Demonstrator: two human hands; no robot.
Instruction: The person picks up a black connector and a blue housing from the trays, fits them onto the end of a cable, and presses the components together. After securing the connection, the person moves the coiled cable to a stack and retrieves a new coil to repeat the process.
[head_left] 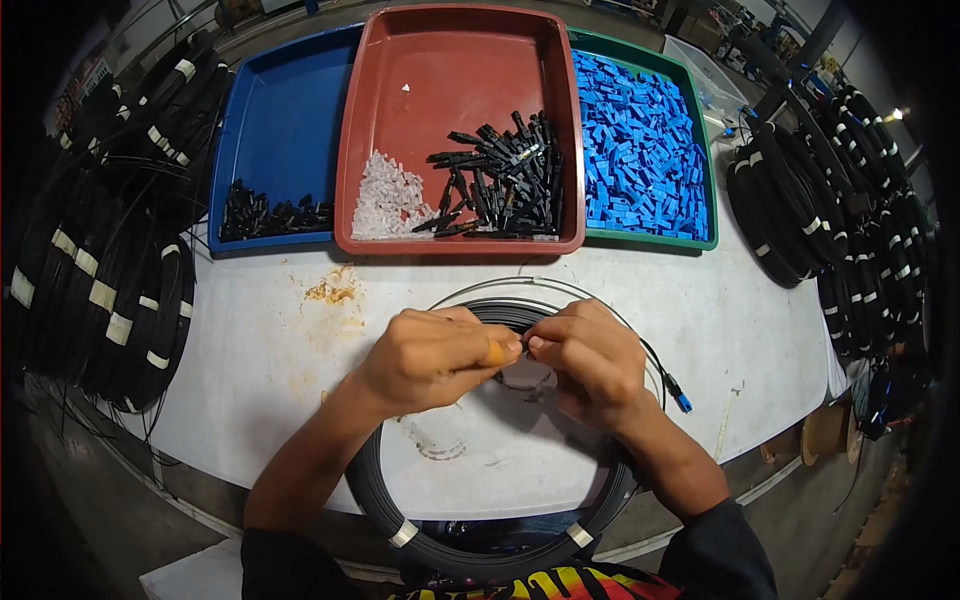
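Observation:
My left hand (430, 358) and my right hand (596, 360) meet over the coil of black cable (372, 482), fingertips almost touching. Both are closed in a pinch. Something small and dark shows between the fingertips, but the fingers cover most of it, so I cannot make out what it is. An orange-yellow patch wraps one finger of the left hand. The coil rests partly on the white table and hangs over its near edge, with pale tape bands (404, 533) around it. A loose cable end with a blue-tipped connector (681, 399) lies right of my right hand.
Behind the hands stand a blue tray (290, 110) with small black parts, a red tray (460, 70) with clear pieces and black connector bodies, and a green tray (712, 225) full of blue parts. Taped cable coils (100, 310) flank the left; more coils (785, 205) are right.

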